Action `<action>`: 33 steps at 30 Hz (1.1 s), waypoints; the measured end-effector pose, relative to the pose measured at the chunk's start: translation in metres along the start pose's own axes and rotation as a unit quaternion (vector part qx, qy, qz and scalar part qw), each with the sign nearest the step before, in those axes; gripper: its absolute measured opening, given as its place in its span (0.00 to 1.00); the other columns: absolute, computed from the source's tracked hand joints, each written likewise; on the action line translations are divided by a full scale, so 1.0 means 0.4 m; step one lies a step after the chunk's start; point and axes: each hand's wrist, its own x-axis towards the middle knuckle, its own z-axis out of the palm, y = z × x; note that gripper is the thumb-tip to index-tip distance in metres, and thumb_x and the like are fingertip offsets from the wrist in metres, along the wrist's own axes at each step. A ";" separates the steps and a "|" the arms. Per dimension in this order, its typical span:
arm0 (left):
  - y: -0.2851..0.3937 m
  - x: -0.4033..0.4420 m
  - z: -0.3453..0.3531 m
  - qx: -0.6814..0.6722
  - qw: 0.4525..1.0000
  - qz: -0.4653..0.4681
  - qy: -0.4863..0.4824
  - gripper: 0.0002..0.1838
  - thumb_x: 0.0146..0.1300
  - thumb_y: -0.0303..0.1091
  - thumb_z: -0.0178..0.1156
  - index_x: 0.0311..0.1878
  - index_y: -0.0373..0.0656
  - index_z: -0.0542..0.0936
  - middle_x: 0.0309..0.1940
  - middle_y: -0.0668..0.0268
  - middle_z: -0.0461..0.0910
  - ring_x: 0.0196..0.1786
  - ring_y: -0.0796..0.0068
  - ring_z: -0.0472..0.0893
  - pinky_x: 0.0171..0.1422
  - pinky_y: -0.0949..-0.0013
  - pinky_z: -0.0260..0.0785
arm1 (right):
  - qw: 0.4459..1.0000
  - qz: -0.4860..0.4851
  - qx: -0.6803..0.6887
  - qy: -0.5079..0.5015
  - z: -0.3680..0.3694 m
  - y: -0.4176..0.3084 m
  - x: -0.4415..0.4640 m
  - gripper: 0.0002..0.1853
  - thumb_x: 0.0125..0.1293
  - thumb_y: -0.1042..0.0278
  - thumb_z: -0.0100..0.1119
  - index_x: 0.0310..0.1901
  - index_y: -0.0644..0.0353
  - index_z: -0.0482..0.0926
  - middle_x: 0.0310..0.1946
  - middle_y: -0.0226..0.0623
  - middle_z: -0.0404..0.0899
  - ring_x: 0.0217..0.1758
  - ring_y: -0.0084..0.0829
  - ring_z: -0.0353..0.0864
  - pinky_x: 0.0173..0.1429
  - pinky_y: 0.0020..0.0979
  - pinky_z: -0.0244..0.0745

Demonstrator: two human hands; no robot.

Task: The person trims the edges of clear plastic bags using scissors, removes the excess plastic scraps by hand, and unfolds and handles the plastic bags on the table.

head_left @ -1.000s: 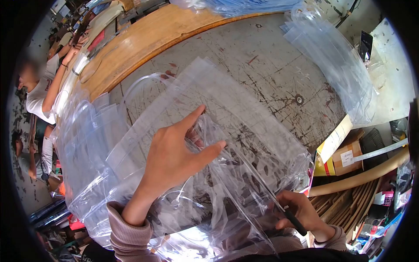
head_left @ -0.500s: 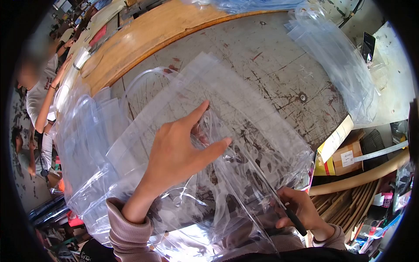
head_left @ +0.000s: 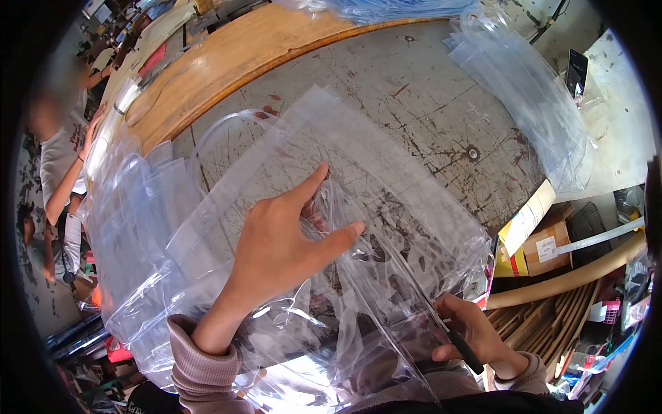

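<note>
A clear plastic bag (head_left: 407, 186) with a loop handle (head_left: 238, 116) is spread over the scratched grey tabletop in front of me. My left hand (head_left: 279, 238) is on it, index finger and thumb stretched apart. Its other fingers curl into a bunched plastic fold (head_left: 338, 207), partly seen through the film. At lower right, my right hand (head_left: 472, 331) is closed around the black handle of a thin metal rod (head_left: 463, 350). The shaft slants up and left along a long plastic edge; its tip is hard to make out against the shiny film.
Clear bags (head_left: 138, 214) lie in a heap at left, and more plastic pieces (head_left: 524, 96) are stacked at upper right. A wooden board (head_left: 227, 58) runs along the far side. A phone (head_left: 576, 72) and a cardboard box (head_left: 552, 248) are at right. Another person (head_left: 65, 152) is at far left.
My hands and the plastic stay nearly in place, with only a slight shift of the view. The rod is still in my right hand. The person at far left has moved an arm slightly.
</note>
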 end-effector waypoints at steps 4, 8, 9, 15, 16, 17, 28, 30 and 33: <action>0.000 0.000 -0.003 -0.003 1.000 -0.008 -0.009 0.37 0.46 0.41 0.69 0.59 0.34 0.71 0.23 0.62 0.74 0.28 0.79 0.71 0.37 0.75 0.65 | 1.000 0.008 -0.005 0.001 0.003 -0.016 0.000 0.37 0.40 0.50 0.78 0.46 0.66 0.70 0.27 0.28 0.72 0.31 0.16 0.67 0.34 0.21 0.61; 0.003 0.000 -0.004 -0.005 1.000 -0.005 -0.008 0.37 0.46 0.42 0.69 0.59 0.34 0.71 0.23 0.63 0.74 0.28 0.78 0.71 0.37 0.75 0.65 | 0.998 -0.004 -0.055 -0.007 -0.012 -0.016 -0.002 0.36 0.41 0.51 0.78 0.45 0.66 0.72 0.26 0.27 0.72 0.29 0.16 0.67 0.32 0.21 0.61; 0.005 0.001 -0.005 -0.001 1.000 -0.013 -0.013 0.37 0.46 0.42 0.69 0.59 0.34 0.71 0.23 0.62 0.74 0.28 0.78 0.71 0.38 0.75 0.65 | 0.997 0.013 -0.076 -0.009 -0.014 -0.030 -0.005 0.35 0.41 0.52 0.78 0.45 0.66 0.72 0.26 0.27 0.72 0.28 0.16 0.66 0.31 0.21 0.61; 0.005 0.002 -0.003 0.004 1.000 -0.008 -0.008 0.37 0.46 0.42 0.69 0.59 0.33 0.70 0.24 0.62 0.74 0.28 0.78 0.71 0.38 0.74 0.65 | 1.000 0.030 0.006 -0.002 -0.004 -0.019 -0.009 0.34 0.41 0.53 0.78 0.45 0.63 0.73 0.27 0.27 0.74 0.30 0.16 0.70 0.34 0.22 0.64; 0.005 0.002 -0.004 0.004 1.000 -0.008 -0.008 0.37 0.46 0.42 0.69 0.59 0.33 0.70 0.24 0.62 0.74 0.28 0.78 0.71 0.38 0.74 0.65 | 0.999 0.025 0.048 0.000 -0.001 -0.020 -0.009 0.34 0.41 0.54 0.78 0.46 0.63 0.73 0.28 0.27 0.75 0.31 0.16 0.72 0.37 0.22 0.66; 0.005 0.001 -0.005 -0.005 1.000 -0.011 -0.012 0.37 0.46 0.42 0.69 0.59 0.33 0.71 0.24 0.62 0.74 0.28 0.78 0.70 0.38 0.75 0.64 | 0.999 0.024 0.048 0.000 -0.005 -0.029 -0.013 0.34 0.41 0.54 0.78 0.46 0.63 0.73 0.28 0.27 0.75 0.31 0.16 0.72 0.37 0.22 0.66; 0.002 -0.005 -0.008 -0.040 0.999 0.013 0.001 0.36 0.45 0.39 0.65 0.59 0.30 0.70 0.25 0.54 0.76 0.30 0.64 0.80 0.40 0.69 0.70 | 0.827 -0.207 -0.415 0.319 -0.197 -0.173 0.043 0.36 0.43 0.68 0.71 0.56 0.61 0.66 0.37 0.33 0.68 0.36 0.23 0.67 0.41 0.23 0.64; -0.002 -0.006 -0.005 -0.052 0.999 0.009 -0.006 0.37 0.45 0.39 0.65 0.59 0.30 0.69 0.26 0.53 0.76 0.32 0.62 0.80 0.41 0.68 0.70 | 0.808 -0.236 -0.425 0.331 -0.213 -0.194 0.106 0.33 0.45 0.73 0.67 0.56 0.60 0.66 0.39 0.35 0.69 0.37 0.26 0.69 0.43 0.25 0.65; -0.014 -0.007 0.003 -0.051 0.998 0.035 0.011 0.37 0.44 0.37 0.65 0.60 0.31 0.69 0.27 0.52 0.76 0.32 0.60 0.79 0.41 0.67 0.70 | 0.761 -0.274 -0.466 0.358 -0.226 -0.184 0.177 0.29 0.46 0.79 0.63 0.53 0.60 0.67 0.42 0.41 0.71 0.42 0.37 0.71 0.47 0.32 0.68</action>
